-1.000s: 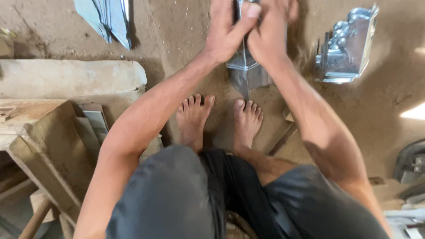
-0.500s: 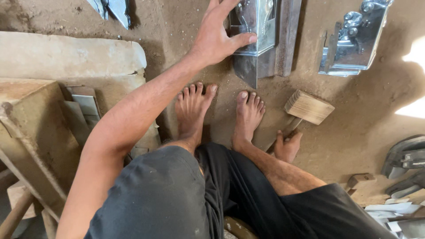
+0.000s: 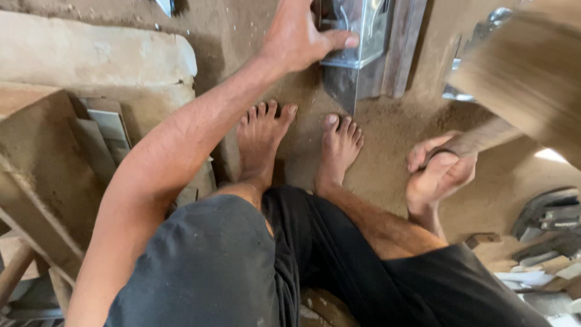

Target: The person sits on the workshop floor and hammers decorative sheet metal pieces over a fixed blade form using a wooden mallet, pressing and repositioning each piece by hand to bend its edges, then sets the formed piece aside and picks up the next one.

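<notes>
A folded sheet-metal piece [image 3: 354, 48], shiny and grey with a pointed lower corner, lay on the sandy floor [image 3: 387, 139] near the top of the view, just beyond the person's bare feet [image 3: 296, 145] and against a dark wooden bar [image 3: 404, 42]. The left hand [image 3: 302, 36] pressed down on it, palm flat over its left side, thumb stretched right across the folded edge and fingers out of view past the frame's top.

The right hand [image 3: 439, 172] was closed in a fist round the handle of a wooden mallet [image 3: 526, 85], whose block-shaped head was blurred at the upper right, well apart from the metal.

The metal looked thin, stiff and light, with smooth faces that would probably slip on loose sand unless pinned. Its cut edges and point seemed sharp, so the flat face and the folded rim appeared the safest places to hold. The mallet looked solid and fairly heavy at the head, best gripped along the handle.

Another shiny metal piece [image 3: 478, 54] lay behind the mallet. Wooden boards [image 3: 42, 175] and a pale stone slab [image 3: 91, 54] sat at the left.
</notes>
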Demonstrator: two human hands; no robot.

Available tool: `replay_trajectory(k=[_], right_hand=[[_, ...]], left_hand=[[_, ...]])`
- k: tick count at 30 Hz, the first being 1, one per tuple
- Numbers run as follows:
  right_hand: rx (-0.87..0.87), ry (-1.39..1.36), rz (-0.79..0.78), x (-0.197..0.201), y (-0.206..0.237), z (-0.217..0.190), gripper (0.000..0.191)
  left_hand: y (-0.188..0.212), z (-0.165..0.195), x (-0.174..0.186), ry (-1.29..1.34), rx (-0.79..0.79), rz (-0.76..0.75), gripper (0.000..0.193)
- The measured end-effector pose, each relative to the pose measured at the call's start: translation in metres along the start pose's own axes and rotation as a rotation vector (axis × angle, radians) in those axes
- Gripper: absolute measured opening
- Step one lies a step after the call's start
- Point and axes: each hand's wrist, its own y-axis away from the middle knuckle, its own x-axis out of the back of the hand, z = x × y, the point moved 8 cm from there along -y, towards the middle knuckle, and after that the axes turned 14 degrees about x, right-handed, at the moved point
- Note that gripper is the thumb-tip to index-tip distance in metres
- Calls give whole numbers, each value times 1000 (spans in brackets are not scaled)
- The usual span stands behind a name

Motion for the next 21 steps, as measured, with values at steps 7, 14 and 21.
replay_trajectory(k=[7, 14, 21], right_hand=[[-255, -25, 124, 25, -10, 50, 31], [-105, 470, -323, 10, -17, 51, 48], [93, -108, 51, -4, -53, 2, 38]], left_hand=[[0, 4, -1, 45, 33, -37, 76], [4, 8, 4, 23, 35, -9, 82], [4, 4, 4, 36, 20, -13, 85]])
